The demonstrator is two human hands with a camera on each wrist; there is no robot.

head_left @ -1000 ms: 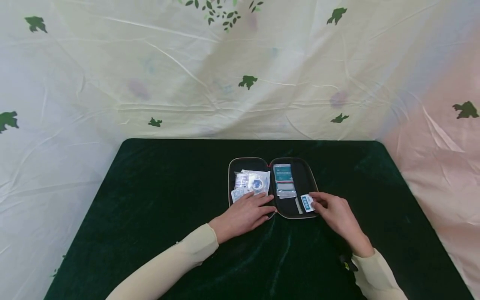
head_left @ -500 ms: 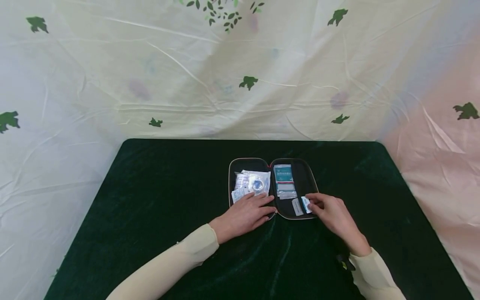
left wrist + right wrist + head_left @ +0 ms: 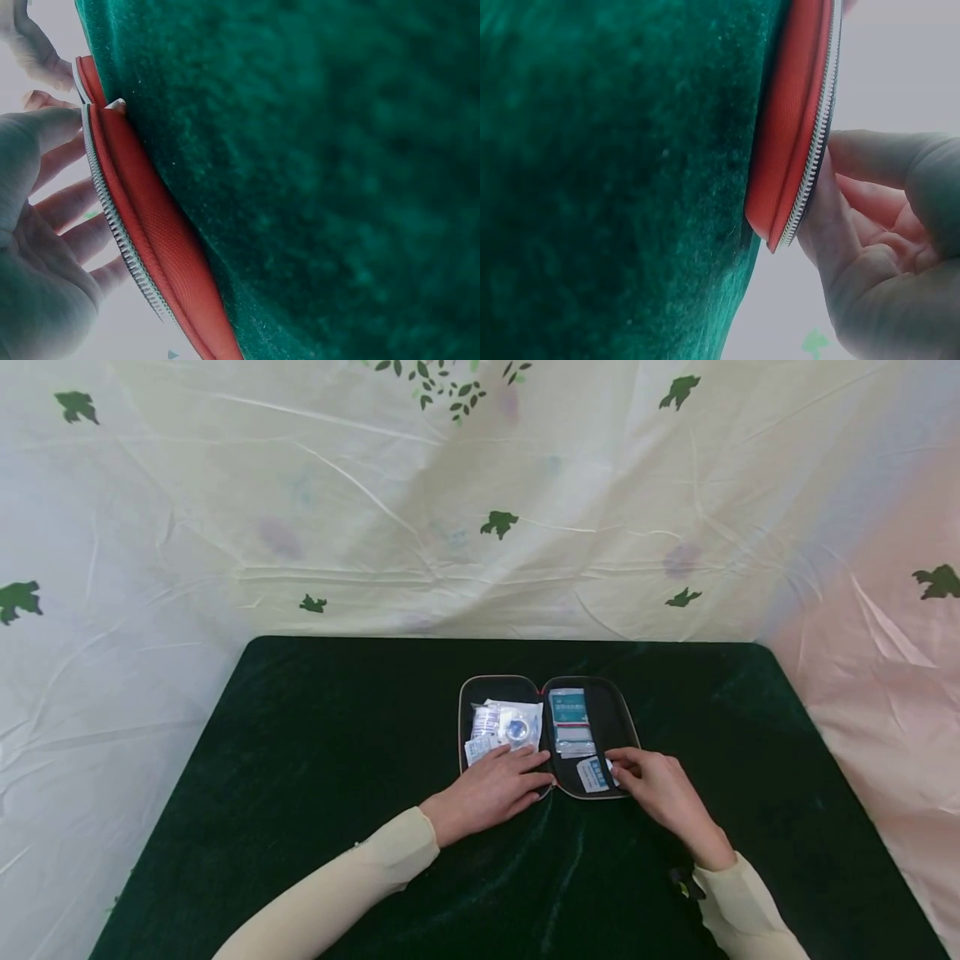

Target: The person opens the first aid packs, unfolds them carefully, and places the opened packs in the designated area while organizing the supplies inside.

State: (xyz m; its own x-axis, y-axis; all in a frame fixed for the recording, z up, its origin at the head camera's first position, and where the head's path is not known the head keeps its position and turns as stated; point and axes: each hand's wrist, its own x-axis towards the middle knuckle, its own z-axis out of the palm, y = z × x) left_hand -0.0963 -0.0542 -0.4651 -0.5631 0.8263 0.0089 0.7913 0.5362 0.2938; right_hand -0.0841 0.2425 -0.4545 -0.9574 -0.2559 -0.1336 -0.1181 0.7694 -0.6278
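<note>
R. hand [image 3: 670, 797] pinches the right end of a small white-&-blue pkt [image 3: 592, 775] between thumb and fingertips, in the near part of the right half of a case [image 3: 617, 714] lying open on dark green cloth [image 3: 337, 735]. L. hand [image 3: 491, 789], fingers spread and gripping nothing, rests across the near end of the left half, just over a clear bag w/ a blue-centred roll [image 3: 517, 728].

New vs. a sec. ago: the pkt has slid left; more of its printed face shows left of a dark strap [image 3: 604, 770], and only a sliver shows by the fingertips on the right. That suggests the pkt is now mostly threaded through, w/ the tuck nearly made, tho' strap is dark on dark, so hard to be sure how far under it runs.

Pkt looks flat, slightly tilted, white w/ blue print, approx. in line w/ the teal pkts [image 3: 567, 706] farther off. Wrist cams, L. & R., show the case's red side [image 3: 169, 232] and its silver zip [image 3: 819, 127]; pkt not visible there.
</note>
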